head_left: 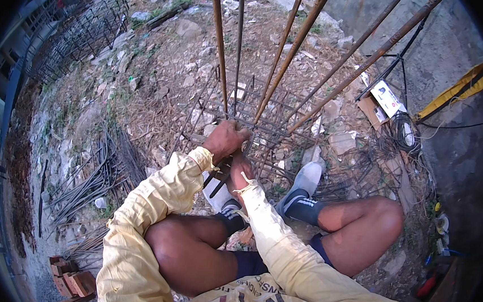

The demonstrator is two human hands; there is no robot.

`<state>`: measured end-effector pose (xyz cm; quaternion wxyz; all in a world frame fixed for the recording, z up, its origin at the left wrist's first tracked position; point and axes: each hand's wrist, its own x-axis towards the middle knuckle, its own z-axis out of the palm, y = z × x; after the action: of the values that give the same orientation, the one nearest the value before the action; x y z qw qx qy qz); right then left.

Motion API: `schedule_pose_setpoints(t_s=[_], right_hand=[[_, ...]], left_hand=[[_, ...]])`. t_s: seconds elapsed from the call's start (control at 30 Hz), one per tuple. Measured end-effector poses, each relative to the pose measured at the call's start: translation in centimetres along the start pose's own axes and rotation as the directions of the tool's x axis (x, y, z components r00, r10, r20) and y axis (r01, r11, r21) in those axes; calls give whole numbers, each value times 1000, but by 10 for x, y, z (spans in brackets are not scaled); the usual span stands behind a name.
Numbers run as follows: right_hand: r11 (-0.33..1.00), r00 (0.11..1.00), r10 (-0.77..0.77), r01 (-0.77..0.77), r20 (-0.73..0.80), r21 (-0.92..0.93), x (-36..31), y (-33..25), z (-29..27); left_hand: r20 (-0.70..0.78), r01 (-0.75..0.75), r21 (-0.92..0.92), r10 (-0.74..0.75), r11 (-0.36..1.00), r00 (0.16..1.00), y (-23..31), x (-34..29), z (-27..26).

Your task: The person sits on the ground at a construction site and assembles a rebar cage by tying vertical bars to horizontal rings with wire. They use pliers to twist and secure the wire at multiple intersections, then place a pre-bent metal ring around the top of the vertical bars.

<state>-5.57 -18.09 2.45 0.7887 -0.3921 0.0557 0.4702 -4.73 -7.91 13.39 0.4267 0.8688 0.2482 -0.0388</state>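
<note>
Upright rusty rebar rods (pixel 302 48) rise from a cage of thinner steel bars (pixel 273 105) on the ground in front of me. My left hand (pixel 226 138) is closed at the foot of the leftmost rods; what its fingers grip is hidden. Just below it and to the right, my right hand (pixel 240 171) is wrapped round a dark pair of pincers (pixel 214 184). Two dark handle ends stick out toward my left shoe. The jaws are hidden by the hands and bars.
Loose dark bars (pixel 107 160) lie in a heap at left, with bricks (pixel 71 278) below. More rebar cages (pixel 80 42) stand far left. At right are a carton (pixel 374 111), coiled wire (pixel 400 132), a black stand (pixel 398 58) and a concrete wall (pixel 448 48). Rubble covers the ground.
</note>
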Motion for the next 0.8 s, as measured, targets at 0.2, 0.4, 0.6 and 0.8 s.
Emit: schedule_pose_setpoints(t_s=[0.2,0.4,0.6,0.8], right_hand=[[949,994,92,-108,-66,-297,-20,-6,12],[878,992,-106,127,70,-462,10,10,-30],[918,992,-75,107,98,-382,-10,-9,-6],[954,986,-126,152,113,-260,-20,-14,1]], left_hand=[[11,8,10,-8,1000,1000,-20,7,-1],[50,-51,30,50,998,997,-1,7,-1],[77,-133,111,125,985,989,2,-4,-12],[44,-21,24,20,999,999,-4,4,-4]])
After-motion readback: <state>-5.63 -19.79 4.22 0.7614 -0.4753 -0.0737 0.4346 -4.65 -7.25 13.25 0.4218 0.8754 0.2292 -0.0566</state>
